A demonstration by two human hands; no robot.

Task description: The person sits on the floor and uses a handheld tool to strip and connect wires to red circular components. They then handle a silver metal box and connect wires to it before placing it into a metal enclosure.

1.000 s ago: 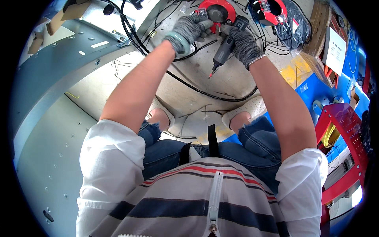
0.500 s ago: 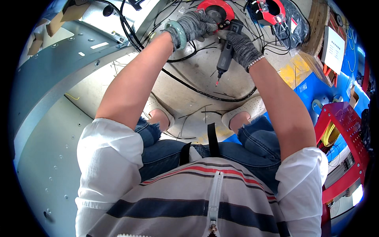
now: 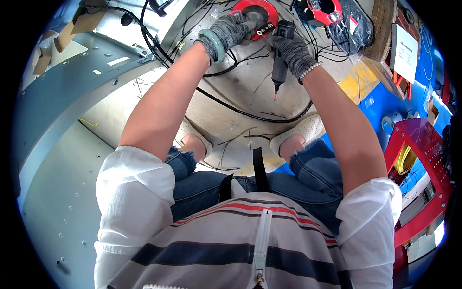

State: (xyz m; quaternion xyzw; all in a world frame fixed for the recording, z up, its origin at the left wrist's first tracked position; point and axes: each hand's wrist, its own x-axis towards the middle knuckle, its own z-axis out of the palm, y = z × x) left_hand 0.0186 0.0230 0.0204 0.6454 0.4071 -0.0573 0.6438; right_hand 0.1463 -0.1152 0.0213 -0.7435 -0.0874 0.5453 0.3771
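Observation:
Both my hands wear grey knit gloves and work at the top of the view. My left hand point(image 3: 231, 32) has its fingers closed on a red ring-shaped part point(image 3: 272, 15), which looks like a current transformer, with small screw terminals on its near side. Just to the right, my right hand point(image 3: 294, 54) is wrapped round a dark grey electric screwdriver point(image 3: 279, 70). The bit points down toward me, away from the ring. A small red piece shows between the hands by the terminals; I cannot make out whether the right fingertips touch it.
A second red ring part point(image 3: 323, 13) lies at the upper right beside a clear plastic bag point(image 3: 353, 31). A thick black cable point(image 3: 240, 110) loops across the floor. A curved grey metal panel point(image 3: 62, 91) stands left; a red perforated metal frame point(image 3: 418, 144) stands right.
My left hand and the red ring have shifted slightly left. The screwdriver's bit has swung a little to the right and upward, and the gap between my hands has widened.

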